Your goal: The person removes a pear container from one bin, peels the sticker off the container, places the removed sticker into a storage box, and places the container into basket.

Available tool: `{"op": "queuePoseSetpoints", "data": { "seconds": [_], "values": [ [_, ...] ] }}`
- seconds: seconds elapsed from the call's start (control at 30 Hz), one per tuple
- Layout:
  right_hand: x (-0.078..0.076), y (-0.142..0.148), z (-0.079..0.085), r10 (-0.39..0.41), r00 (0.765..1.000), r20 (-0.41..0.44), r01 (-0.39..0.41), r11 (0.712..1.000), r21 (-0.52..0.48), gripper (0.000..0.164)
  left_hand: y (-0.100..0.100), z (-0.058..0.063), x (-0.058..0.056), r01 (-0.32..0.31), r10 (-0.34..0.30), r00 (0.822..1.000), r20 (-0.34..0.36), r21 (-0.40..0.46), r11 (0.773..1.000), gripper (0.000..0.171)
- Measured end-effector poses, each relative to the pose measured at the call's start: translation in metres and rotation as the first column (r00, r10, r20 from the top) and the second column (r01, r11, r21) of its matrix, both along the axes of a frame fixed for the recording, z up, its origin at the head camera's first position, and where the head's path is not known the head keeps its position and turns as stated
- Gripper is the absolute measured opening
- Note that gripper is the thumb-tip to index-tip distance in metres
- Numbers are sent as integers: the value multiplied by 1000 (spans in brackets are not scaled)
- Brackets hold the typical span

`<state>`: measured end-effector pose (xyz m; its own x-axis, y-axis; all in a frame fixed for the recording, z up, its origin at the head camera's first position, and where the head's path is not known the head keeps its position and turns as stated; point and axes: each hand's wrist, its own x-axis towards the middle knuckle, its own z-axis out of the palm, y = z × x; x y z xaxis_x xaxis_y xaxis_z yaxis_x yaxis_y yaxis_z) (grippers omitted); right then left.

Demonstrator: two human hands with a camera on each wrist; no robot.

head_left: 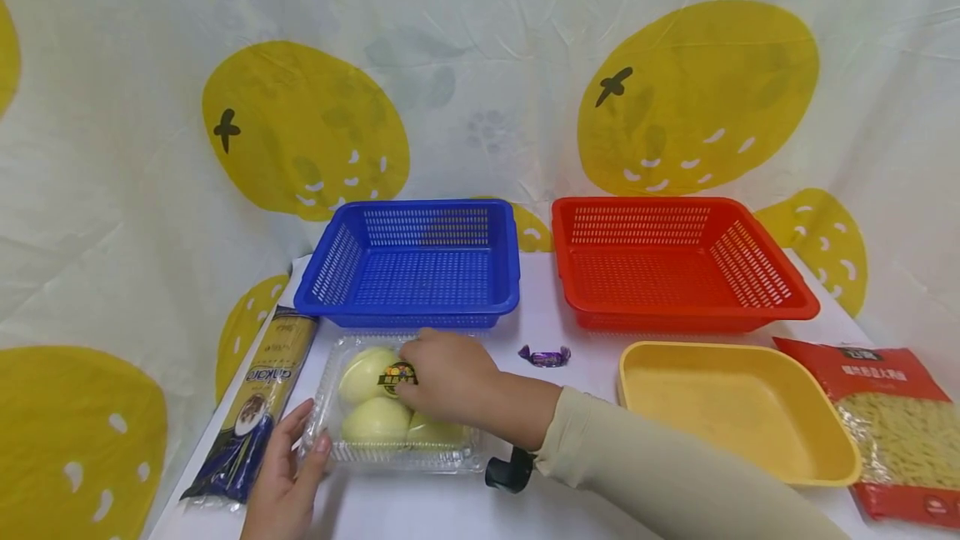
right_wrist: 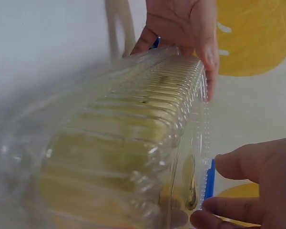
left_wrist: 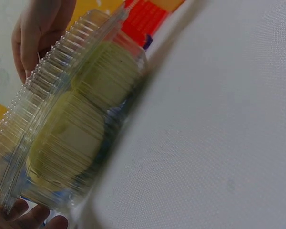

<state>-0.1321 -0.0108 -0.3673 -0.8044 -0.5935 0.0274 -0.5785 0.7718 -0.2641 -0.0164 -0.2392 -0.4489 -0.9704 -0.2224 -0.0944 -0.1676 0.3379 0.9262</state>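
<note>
A clear plastic clamshell box [head_left: 352, 458] of round, pale yellow-green fruits [head_left: 377, 421] sits on the white table in front of the blue basket. My left hand [head_left: 287, 473] grips its left side, thumb on the lid edge and fingers against the side. Over the lid is my right hand [head_left: 448, 375], its fingertips at the round label [head_left: 396, 379]. The right wrist view shows its thumb [right_wrist: 238, 162] and fingers apart, close to the lid. In the left wrist view, the box's ridged wall [left_wrist: 62, 138] stands between the hands.
A blue basket [head_left: 420, 307] and a red basket [head_left: 690, 307] stand at the back. A purple wrapped candy [head_left: 545, 357] lies before them. On the right are a yellow bin [head_left: 720, 348] and a red pasta bag [head_left: 892, 423]; a spaghetti packet [head_left: 258, 398] lies left.
</note>
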Motion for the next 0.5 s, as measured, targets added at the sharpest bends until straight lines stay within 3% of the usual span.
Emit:
{"op": "queuePoseSetpoints", "data": {
  "seconds": [0.3,0.5],
  "values": [
    [-1,-16,1,0,1000,2,0,991,137,43,-1,-1,2,-1,2,1000,6,-10,1000,59],
    [-4,-20,-2,-5,999,-41,10,992,123,33,0,0,2,-5,4,1000,20,20,1000,60]
  ]
}}
